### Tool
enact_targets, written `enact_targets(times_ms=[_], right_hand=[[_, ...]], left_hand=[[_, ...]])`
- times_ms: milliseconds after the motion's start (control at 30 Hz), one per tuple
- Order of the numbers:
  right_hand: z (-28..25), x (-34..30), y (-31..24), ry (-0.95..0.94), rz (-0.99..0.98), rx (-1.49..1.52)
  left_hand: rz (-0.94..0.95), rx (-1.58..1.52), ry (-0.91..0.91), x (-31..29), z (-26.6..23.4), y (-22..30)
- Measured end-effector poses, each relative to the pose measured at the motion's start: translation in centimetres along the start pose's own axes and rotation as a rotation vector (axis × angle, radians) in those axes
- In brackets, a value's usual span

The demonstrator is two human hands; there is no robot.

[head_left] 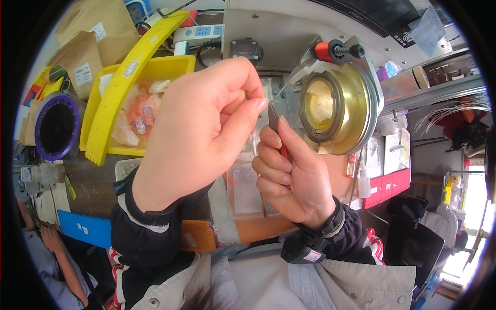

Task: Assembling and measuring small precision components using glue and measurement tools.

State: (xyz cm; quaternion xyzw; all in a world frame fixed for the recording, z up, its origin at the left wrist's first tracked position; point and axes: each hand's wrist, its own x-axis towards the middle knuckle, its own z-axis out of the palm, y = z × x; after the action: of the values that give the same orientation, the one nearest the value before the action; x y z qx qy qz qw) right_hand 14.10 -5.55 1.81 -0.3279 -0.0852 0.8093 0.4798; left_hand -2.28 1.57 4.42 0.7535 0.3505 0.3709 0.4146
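Note:
My left hand (206, 119) is raised over the middle of the bench, thumb and forefinger pinched together. Whatever lies between those fingertips is too small to make out. Just to its right, my right hand (294, 175) wraps round a red-handled hand tool with a narrow dark metal tip (273, 117). That tip points up and almost meets the left fingertips. Most of the tool's handle is hidden in my palm. Behind my right hand stands a machine with a round gold-coloured drum (356, 111), and a spool of red thread (328, 51) sits on top of it.
A yellow bin (178, 63) with bagged orange-red items stands left, a long yellow strip (129, 70) across it. Further left is a purple-rimmed round container (78, 121). A red box (387, 188) and white bottle (364, 185) are right. Another person's arm (67, 263) shows lower left.

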Motion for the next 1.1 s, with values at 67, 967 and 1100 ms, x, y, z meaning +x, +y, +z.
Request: enact_targets(times_ms=[67, 967, 1100], right_hand=[[0.2, 0.0, 0.0, 0.013, -0.003, -0.004], [-3.7, -7.9, -0.7, 0.067, -0.216, -0.792], [-10.0, -10.4, -1.9, 0.416, -0.414, -1.069]], left_hand=[[-0.008, -0.023, 0.011, 0.0, 0.3, 0.0], [0.122, -0.007, 0.254, -0.4, -2.9, 0.2], [0.195, 0.216, 0.508, -0.8, -4.5, 0.8]])
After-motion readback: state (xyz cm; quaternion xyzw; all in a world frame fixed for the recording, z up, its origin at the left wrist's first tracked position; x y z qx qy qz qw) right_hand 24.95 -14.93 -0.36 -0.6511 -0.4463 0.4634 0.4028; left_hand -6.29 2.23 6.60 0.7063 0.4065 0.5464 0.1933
